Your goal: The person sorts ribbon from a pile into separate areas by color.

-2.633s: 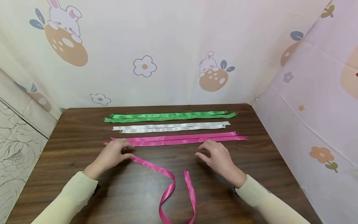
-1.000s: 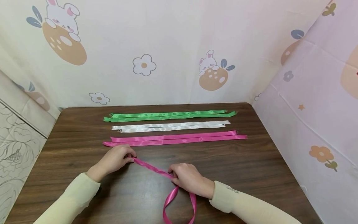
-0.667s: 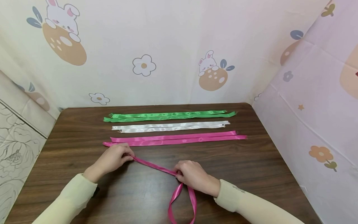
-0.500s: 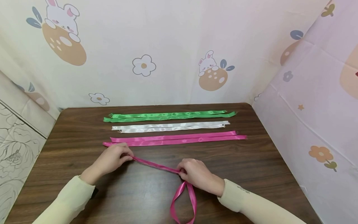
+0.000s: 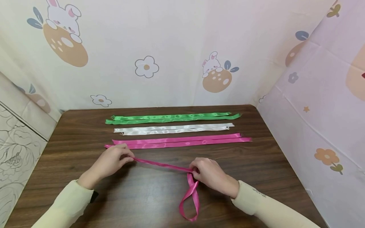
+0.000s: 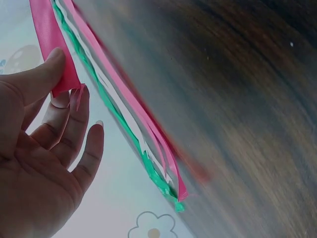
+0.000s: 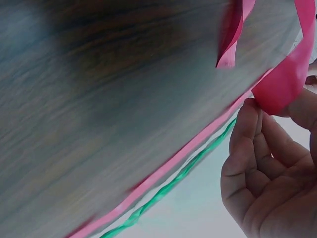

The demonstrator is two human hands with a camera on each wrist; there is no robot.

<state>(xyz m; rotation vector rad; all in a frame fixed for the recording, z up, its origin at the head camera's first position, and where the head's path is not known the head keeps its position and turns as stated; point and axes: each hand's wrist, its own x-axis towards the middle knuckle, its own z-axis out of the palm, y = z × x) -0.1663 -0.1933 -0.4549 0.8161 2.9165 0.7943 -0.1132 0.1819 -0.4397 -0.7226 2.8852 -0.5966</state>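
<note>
A loose pink satin ribbon [image 5: 162, 165] is stretched between the two hands above the wooden table. Its left end is pinched between thumb and fingers of my left hand [image 5: 109, 162]; in the left wrist view the frayed ribbon end [image 6: 62, 59] pokes out past the thumb. Further along, my right hand [image 5: 211, 176] pinches the same ribbon, seen folded over the fingers [image 7: 242, 131] in the right wrist view. Below that hand the rest hangs in a narrow loop [image 5: 182, 207]. Behind the hands lies a pair of flat pink ribbons [image 5: 176, 142].
Two white ribbons [image 5: 176, 129] and two green ribbons [image 5: 171, 118] lie parallel behind the pink pair on the dark wooden table [image 5: 137, 202]. A patterned cloth [image 5: 176, 38] rises along the back edge, and another stands at the right.
My right hand, at first apart from the loose ribbon, has taken hold of it and moved right. The span between the hands is longer and straighter, and the loop has shrunk.
</note>
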